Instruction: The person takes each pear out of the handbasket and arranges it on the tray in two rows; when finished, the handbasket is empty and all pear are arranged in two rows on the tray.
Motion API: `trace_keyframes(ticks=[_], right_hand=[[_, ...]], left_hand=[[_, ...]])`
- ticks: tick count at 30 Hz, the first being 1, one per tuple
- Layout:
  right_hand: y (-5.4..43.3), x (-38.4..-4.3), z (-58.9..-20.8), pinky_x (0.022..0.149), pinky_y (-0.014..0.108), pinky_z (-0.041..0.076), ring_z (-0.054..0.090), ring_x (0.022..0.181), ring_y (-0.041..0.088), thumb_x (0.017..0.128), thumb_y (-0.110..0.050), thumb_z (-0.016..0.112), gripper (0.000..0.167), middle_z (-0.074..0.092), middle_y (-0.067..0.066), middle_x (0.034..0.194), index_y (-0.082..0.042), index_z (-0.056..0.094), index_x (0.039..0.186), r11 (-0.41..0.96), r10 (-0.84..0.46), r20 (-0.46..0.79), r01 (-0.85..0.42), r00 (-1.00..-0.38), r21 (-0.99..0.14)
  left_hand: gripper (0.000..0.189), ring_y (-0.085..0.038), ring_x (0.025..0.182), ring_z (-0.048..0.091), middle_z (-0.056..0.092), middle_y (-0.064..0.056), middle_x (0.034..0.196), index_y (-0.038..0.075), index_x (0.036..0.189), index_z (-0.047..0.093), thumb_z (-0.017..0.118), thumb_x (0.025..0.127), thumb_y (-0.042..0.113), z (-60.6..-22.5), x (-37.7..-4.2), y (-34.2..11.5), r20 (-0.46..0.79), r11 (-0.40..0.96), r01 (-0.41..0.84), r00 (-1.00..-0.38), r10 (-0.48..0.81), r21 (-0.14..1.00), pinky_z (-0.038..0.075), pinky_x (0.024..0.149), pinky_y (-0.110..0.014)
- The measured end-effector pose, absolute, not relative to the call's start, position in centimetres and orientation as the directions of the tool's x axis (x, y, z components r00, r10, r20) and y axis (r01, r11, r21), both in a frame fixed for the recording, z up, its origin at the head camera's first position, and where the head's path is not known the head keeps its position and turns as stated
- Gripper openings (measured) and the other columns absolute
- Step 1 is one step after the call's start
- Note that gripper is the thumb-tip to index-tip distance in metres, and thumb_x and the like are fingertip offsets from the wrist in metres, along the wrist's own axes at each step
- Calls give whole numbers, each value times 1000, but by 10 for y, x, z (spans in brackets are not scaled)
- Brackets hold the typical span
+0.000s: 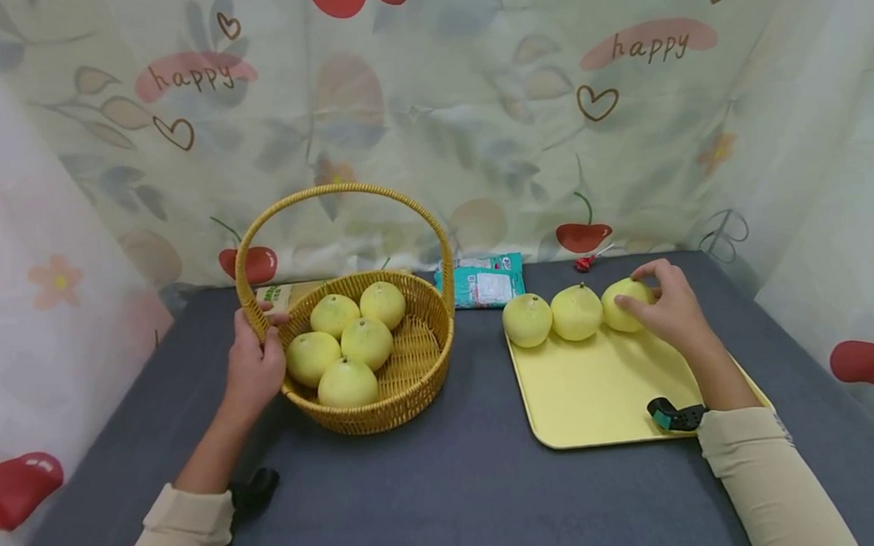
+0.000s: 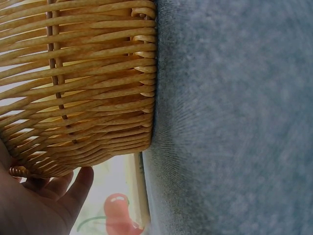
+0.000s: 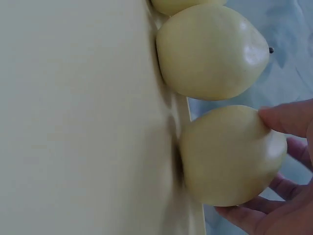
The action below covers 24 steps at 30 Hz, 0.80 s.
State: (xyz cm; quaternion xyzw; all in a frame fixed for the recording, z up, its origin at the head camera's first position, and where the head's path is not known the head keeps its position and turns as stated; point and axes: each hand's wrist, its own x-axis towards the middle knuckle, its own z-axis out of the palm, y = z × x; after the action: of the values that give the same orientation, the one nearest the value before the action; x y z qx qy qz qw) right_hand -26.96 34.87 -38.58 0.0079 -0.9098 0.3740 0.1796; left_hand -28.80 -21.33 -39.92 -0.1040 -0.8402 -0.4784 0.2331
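Observation:
A round wicker basket (image 1: 434,372) with a tall arched handle stands left of centre, and several pale yellow pears (image 1: 367,342) lie in it. My left hand (image 1: 256,361) grips the basket's left rim at the foot of the handle. In the left wrist view, fingers (image 2: 80,188) show beside the woven wall. On the right, three pears sit in a row along the far edge of a yellow tray (image 1: 595,397). My right hand (image 1: 672,304) holds the rightmost pear (image 3: 230,156) between thumb and fingers. Beside it is the middle pear (image 3: 212,51), with a short dark stem.
A teal packet (image 1: 483,282) lies behind, between basket and tray. Partly hidden behind the basket is a flat beige-green item (image 1: 279,296). A red-wrapped lollipop (image 1: 585,263) lies behind the tray. The dark grey tabletop (image 1: 451,498) ends at a printed curtain (image 1: 415,166).

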Motion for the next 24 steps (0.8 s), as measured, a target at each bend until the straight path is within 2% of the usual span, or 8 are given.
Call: trace_keyframes(ticks=[7,16,24], right_hand=[[349,-273,-389,83,50,42,46,104,43,92,-15,66,50,35,31,130,9,40,128,706,91,308,-157,-947,-691],[350,-273,-390,90,55,39,42,113,46,94,-16,65,54,33,33,135,9,40,135,684,48,255,-154,-966,-713],[351,-270,-390,92,55,38,40,118,45,95,-17,62,51,39,31,135,9,42,134,673,-5,256,-193,-967,-714]], left_hand=[[33,-40,111,57,62,-22,123,-3,137,36,36,104,4,-399,-289,-214,491,529,395,-870,-47,751,38,86,-44],[33,-40,112,57,62,-22,123,-2,136,36,36,104,3,-399,-290,-214,493,522,405,-869,-35,751,37,86,-42],[34,-39,109,57,62,-22,124,-2,137,36,36,104,3,-399,-288,-214,474,524,386,-879,-40,759,37,84,-39]])
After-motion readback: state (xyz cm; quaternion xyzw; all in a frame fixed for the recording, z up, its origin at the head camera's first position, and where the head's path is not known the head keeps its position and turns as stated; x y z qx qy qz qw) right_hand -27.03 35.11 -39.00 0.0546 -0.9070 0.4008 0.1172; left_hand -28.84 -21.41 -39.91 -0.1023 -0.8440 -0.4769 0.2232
